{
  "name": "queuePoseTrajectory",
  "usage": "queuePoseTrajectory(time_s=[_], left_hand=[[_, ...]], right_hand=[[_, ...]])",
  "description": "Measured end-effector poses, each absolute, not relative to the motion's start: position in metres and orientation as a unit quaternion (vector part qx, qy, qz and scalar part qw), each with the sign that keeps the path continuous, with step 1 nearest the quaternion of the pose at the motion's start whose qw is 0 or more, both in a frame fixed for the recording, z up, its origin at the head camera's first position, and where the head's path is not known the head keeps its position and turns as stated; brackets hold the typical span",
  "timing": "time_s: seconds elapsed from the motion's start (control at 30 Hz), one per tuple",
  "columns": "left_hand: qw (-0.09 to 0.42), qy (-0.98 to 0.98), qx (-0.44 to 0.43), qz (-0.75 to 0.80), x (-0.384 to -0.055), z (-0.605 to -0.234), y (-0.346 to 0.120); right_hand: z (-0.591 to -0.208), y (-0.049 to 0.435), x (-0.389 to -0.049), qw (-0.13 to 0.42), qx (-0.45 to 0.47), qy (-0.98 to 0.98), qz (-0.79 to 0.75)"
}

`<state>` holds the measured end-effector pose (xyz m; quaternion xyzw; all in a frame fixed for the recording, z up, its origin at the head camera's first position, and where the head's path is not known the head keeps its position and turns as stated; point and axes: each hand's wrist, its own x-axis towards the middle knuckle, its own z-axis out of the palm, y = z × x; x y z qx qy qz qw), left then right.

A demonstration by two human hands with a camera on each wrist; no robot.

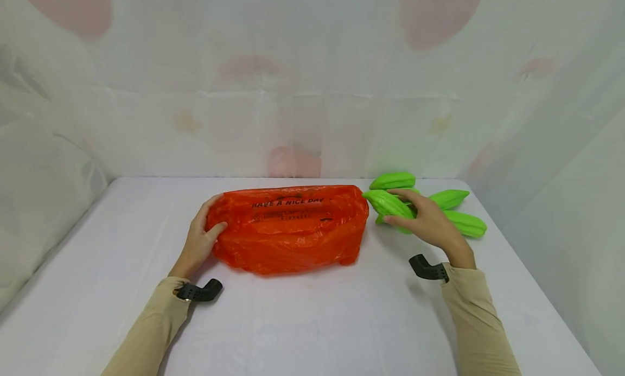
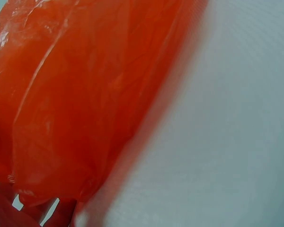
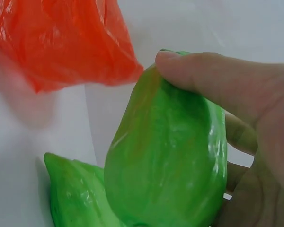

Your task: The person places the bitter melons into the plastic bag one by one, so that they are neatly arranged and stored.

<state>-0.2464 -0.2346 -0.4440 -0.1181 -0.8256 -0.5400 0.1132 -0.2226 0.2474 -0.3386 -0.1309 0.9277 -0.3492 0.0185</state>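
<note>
R hand [image 1: 429, 218]: clamped on one ridged green fruit [image 1: 388, 204], thumb one side, fingers round the other; right wrist cam shows gaps betw. fingers, hidden in head view. L hand [image 1: 199, 237]: grips L end of red plastic bag [image 1: 293, 240], thumb on near face, fingers behind.

Held fruit sits at bag's R edge, its tip overlapping it in head view; contact: can't tell. Other green fruits: one at back [image 1: 393, 180], two to R [image 1: 449, 198] [image 1: 466, 223], more partly hidden under held one. Rightmost is near table's R edge; rear one close to back edge.

Room: white tabletop [image 1: 317, 322] runs from bag front toward camera, also betw. forearms & L of L hand. Patterned curtain [image 1: 293, 121] behind back edge.

Views: bag print "HAVE A NICE DAY" in head only. L wrist cam: mostly red film, blurred, w/ dark fingers at lower L.
</note>
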Motion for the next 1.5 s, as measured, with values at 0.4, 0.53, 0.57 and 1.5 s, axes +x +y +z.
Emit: queuePoseTrajectory(time_s=[0.4,0.53,0.57,1.5], left_hand=[[0.123,-0.820,-0.131,-0.543,-0.247,-0.444,-0.236],[0.130,-0.820,-0.135,-0.541,-0.247,-0.445,-0.238],[0.129,-0.820,-0.134,-0.542,-0.247,-0.445,-0.238],[0.123,-0.812,-0.132,-0.555,-0.248,-0.445,-0.233]], right_hand=[[-0.334,0.232,-0.221,-0.011,-0.127,0.919,-0.372],[-0.335,0.225,-0.220,-0.020,-0.127,0.909,-0.396],[-0.335,0.224,-0.220,-0.023,-0.126,0.908,-0.399],[-0.325,0.163,-0.233,-0.047,-0.183,0.882,-0.431]])
